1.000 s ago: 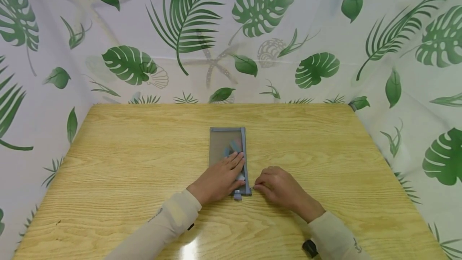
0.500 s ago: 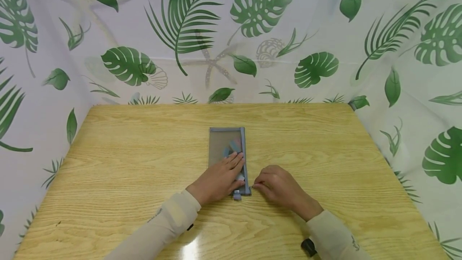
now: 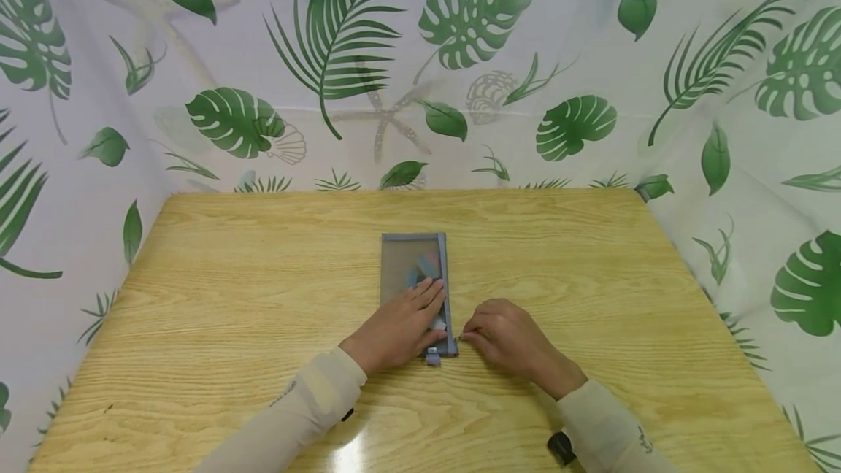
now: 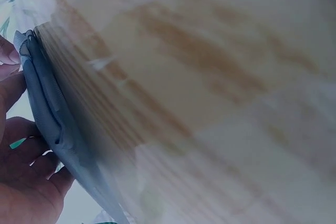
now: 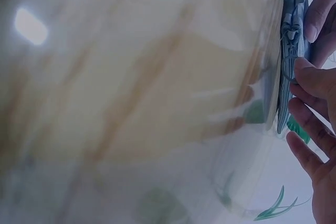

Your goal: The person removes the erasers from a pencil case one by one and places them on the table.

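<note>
A flat see-through zip pouch [image 3: 399, 258] with blue-grey edging lies on the table, its zipper along the right side. Blue items [image 3: 425, 266] show faintly through its front. My left hand [image 3: 404, 320] lies flat across the lower part, fingers extended, covering much of it. At the lower right corner my right hand [image 3: 509, 334] pinches the small zipper pull between thumb and forefinger. The right wrist view shows a ring on the pull [image 5: 286, 72] at the thumb tip, beside the pouch's folded end. In the left wrist view the pouch [image 4: 55, 114] appears edge-on under the fingers.
A small fabric tab [image 3: 432, 358] sticks out from the pouch's near edge. The wood-grain table [image 3: 263, 261] extends around the pouch on every side. Leaf-printed cloth [image 3: 473, 144] hangs behind the table and on both sides.
</note>
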Tool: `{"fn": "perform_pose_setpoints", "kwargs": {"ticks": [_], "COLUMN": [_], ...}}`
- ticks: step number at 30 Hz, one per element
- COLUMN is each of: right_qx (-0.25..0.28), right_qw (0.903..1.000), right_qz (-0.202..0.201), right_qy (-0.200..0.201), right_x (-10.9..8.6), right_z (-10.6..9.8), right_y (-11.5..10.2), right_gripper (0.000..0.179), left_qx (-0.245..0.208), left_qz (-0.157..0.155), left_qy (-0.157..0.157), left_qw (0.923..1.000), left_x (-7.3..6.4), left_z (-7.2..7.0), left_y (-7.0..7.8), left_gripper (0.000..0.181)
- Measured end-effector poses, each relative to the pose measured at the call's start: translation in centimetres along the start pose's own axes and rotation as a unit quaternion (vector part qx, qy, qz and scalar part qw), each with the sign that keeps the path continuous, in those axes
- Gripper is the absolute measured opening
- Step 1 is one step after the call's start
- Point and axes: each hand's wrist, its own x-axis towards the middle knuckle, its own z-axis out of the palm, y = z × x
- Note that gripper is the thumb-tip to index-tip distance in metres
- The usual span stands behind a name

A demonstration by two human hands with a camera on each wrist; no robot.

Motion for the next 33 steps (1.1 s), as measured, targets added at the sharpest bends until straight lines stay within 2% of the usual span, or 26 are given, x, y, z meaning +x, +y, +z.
{"fn": "perform_pose_setpoints", "kwargs": {"ticks": [33], "right_qx": [-0.021], "right_qw": [0.9997], "right_qz": [0.013], "right_qy": [-0.004], "right_x": [1.2], "right_z": [0.2], "right_y": [0.9], "right_gripper": [0.008], "left_qx": [0.022], "left_qz": [0.019], "left_qy": [0.010], "left_qw": [0.9995], "left_x": [-0.1], "left_z": [-0.2], "left_y": [-0.1], "left_gripper": [0.065]}}
